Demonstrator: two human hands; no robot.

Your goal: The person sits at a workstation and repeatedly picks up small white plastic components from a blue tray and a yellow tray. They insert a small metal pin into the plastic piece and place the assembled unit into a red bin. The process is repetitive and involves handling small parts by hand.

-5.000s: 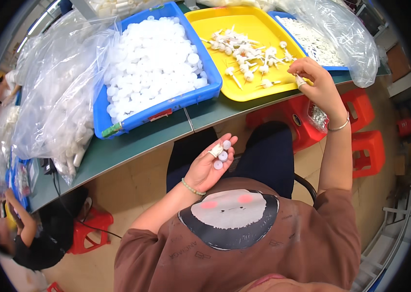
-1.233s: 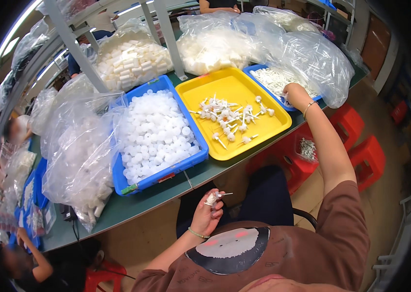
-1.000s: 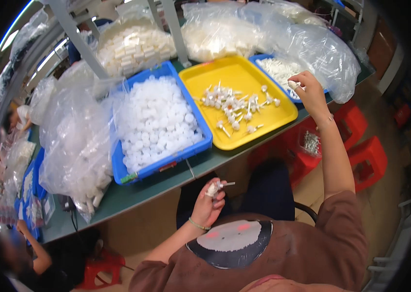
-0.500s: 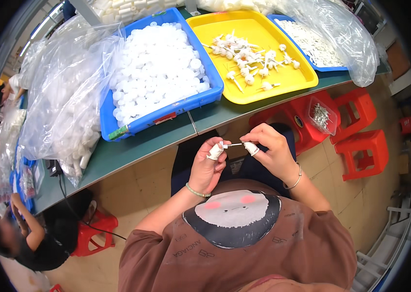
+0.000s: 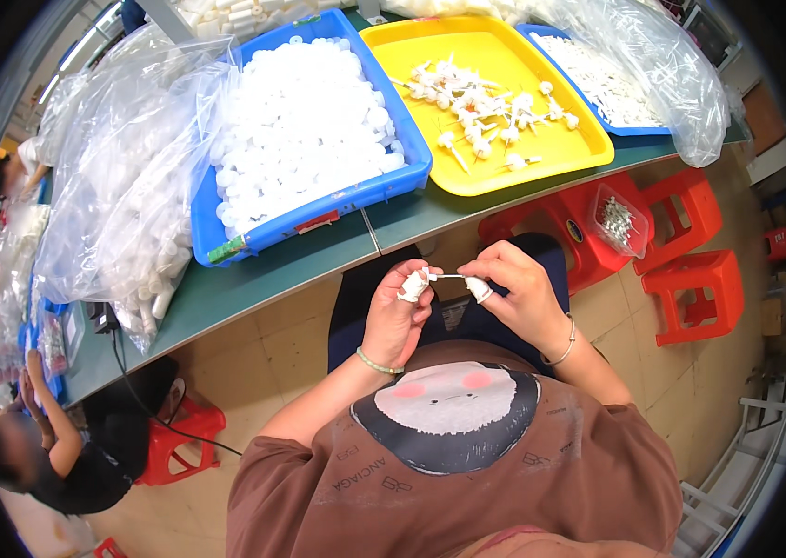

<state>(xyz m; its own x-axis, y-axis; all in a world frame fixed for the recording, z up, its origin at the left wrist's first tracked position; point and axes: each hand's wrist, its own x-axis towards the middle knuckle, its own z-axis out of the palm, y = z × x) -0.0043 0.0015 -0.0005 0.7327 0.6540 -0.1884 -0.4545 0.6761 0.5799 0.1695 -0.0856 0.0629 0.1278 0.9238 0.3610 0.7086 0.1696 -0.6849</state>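
In front of my belly, over my lap, both hands meet at a small white plastic piece with a thin pale rod (image 5: pixel 449 276). My left hand (image 5: pixel 395 316) pinches its blocky white end between thumb and fingers. The rod's other end sits at the fingertips of my right hand (image 5: pixel 521 293), also closed in a pinch. White wrapping (image 5: pixel 412 286) covers my left thumb, and similar wrapping (image 5: pixel 479 289) covers the right one. What the right fingertips grip is partly hidden.
On the green table (image 5: pixel 295 290) stand a blue bin (image 5: pixel 314 223) of white caps, a yellow tray (image 5: pixel 467 181) of white pieces with pins, and a blue tray (image 5: pixel 639 130) of small white parts. Plastic bags (image 5: pixel 133 158) lie left. Red stools (image 5: pixel 695 298) stand right; a person (image 5: pixel 67 456) sits left.
My hands keep nearly the same pose around the white piece. The view has shifted slightly, and the hands of the person at the left have risen a little.
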